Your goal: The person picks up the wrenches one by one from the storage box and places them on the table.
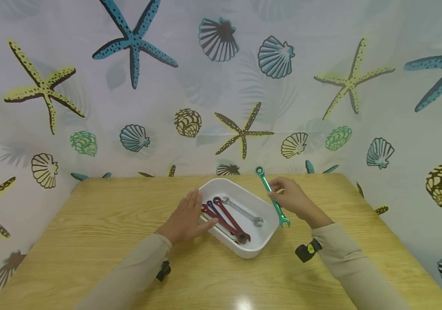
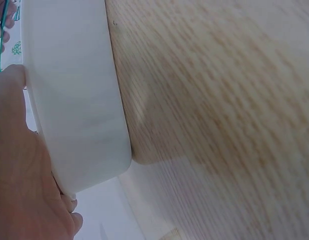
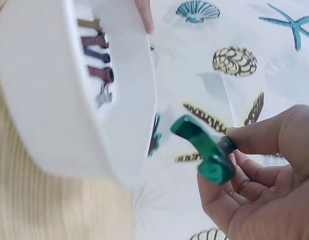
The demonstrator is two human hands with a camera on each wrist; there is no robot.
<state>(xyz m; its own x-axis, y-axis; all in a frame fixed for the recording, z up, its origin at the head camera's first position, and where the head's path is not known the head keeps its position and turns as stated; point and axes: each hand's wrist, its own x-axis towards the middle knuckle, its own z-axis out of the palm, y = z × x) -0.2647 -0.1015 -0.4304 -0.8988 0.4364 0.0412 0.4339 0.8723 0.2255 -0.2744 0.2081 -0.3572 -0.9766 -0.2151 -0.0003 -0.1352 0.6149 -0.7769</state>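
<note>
Green wrench (image 1: 278,208): held clear of the table, just beyond the right end of the white tray (image 1: 248,253), ring end pointing away from the person, open end toward the near side. Right hand (image 1: 292,200): thumb and fingers pinch the wrench near mid-shaft. Left hand (image 1: 187,217): fingers extended and side by side along the tray's left side, thumb spread across the rim; touching the tray, no tool in its grasp. Tray contents, right to left: silver wrench (image 1: 242,211), lying apart from the others; longer red wrench (image 1: 228,217); blue wrench (image 1: 214,209) and second red wrench (image 1: 225,224), close together; yellowish tool (image 3: 89,23) at the left wall, mostly hidden. Both forearms in beige sleeves (image 1: 131,267), a black device (image 1: 308,251) at each wrist. Tray stands on a wood-grain table (image 1: 116,228); behind it, white cloth (image 1: 159,103) printed with starfish and shells
</note>
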